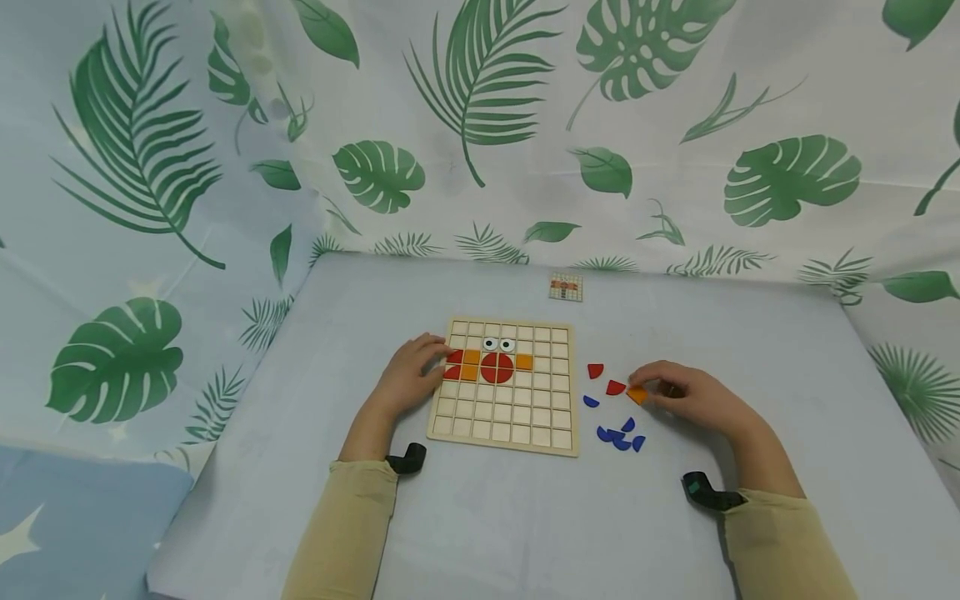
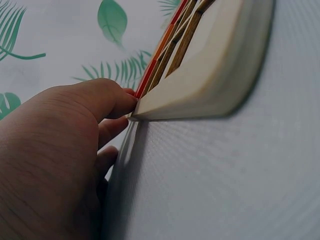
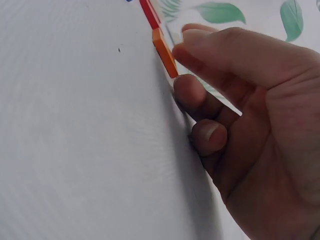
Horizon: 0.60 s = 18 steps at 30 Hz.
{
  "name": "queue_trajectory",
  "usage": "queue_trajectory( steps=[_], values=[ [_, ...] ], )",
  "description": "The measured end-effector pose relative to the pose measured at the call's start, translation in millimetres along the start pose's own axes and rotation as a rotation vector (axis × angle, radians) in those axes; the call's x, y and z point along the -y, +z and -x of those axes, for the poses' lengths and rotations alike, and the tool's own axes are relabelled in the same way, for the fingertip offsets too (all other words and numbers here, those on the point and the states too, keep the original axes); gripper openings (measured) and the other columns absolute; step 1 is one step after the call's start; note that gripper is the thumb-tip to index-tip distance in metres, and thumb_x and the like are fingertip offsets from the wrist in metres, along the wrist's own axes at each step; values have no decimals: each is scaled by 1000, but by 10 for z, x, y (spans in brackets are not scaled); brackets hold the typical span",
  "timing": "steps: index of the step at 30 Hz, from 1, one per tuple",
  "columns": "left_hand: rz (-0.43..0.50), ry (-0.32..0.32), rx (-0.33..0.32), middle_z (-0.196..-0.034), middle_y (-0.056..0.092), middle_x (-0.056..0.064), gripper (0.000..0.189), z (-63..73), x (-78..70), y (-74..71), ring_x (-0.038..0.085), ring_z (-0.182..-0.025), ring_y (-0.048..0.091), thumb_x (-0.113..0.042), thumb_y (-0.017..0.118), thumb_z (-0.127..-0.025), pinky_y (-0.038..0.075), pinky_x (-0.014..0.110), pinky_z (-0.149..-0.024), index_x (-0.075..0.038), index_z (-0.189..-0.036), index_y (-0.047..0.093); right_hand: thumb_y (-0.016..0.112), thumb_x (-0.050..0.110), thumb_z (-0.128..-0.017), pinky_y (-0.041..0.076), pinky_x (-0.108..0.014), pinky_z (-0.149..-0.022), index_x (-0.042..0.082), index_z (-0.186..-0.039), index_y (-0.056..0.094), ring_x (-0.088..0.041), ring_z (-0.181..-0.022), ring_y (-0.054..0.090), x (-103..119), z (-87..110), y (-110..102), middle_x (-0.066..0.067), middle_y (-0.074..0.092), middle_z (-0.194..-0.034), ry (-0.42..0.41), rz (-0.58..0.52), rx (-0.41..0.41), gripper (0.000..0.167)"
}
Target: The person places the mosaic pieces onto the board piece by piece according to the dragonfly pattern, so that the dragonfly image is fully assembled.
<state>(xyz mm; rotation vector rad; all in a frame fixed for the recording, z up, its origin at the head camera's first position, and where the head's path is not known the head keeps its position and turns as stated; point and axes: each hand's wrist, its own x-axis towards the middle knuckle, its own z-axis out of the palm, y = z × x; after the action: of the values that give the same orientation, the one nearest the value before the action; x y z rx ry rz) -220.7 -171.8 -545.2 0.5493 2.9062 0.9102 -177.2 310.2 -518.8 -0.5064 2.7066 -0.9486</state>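
Note:
A wooden grid board (image 1: 501, 445) lies on the table, holding two eye tiles (image 1: 498, 343), a red circle (image 1: 497, 368) made of quarter pieces and several orange squares (image 1: 524, 362). My left hand (image 1: 411, 373) rests at the board's left edge, fingertips beside the red pieces (image 1: 452, 372) there; its thumb touches the rim in the left wrist view. To the right of the board, my right hand (image 1: 692, 395) pinches an orange tile (image 3: 164, 52) between thumb and forefinger, low over the table. Its other fingers are curled in the right wrist view.
Two loose red quarter pieces (image 1: 615, 387) lie between the board and my right hand. Several blue half-round pieces (image 1: 621, 443) sit nearer to me. Behind the board is a small pattern card (image 1: 566, 287). Leaf-print cloth (image 1: 480, 200) hangs around the table.

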Motion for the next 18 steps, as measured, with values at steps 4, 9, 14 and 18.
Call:
queue_trajectory(
  steps=[4, 9, 14, 18],
  values=[
    [-4, 7, -4, -146, 50, 1, 34, 2, -2, -2, 25, -147, 34, -24, 58, -97, 20, 45, -127, -20, -131, 61, 67, 13, -92, 50, -20, -74, 34, -119, 65, -11, -91, 52, 7, -14, -3, 9, 63, -113, -10, 13, 21, 34],
    [-3, 4, -6, -145, 51, 1, 34, 1, -10, -5, 25, -147, 35, -24, 58, -97, 21, 45, -127, -19, -131, 61, 67, 12, -92, 50, -22, -74, 34, -119, 64, -14, -90, 53, 19, -41, 5, 8, 62, -110, 13, 47, 27, 34],
    [3, -19, 2, -146, 50, 0, 35, 6, -18, -3, 24, -147, 34, -25, 58, -97, 20, 44, -127, -20, -132, 60, 66, 13, -92, 51, -22, -77, 31, -118, 65, -15, -93, 52, 8, -48, 16, 8, 62, -111, 32, 66, 15, 32],
    [7, -29, 3, -146, 50, 0, 36, 8, -23, 0, 23, -148, 33, -25, 58, -97, 19, 43, -127, -21, -133, 60, 69, 13, -91, 51, -20, -75, 28, -119, 65, -15, -92, 52, 13, -43, 19, 7, 62, -110, 27, 68, 11, 32]
  ],
)
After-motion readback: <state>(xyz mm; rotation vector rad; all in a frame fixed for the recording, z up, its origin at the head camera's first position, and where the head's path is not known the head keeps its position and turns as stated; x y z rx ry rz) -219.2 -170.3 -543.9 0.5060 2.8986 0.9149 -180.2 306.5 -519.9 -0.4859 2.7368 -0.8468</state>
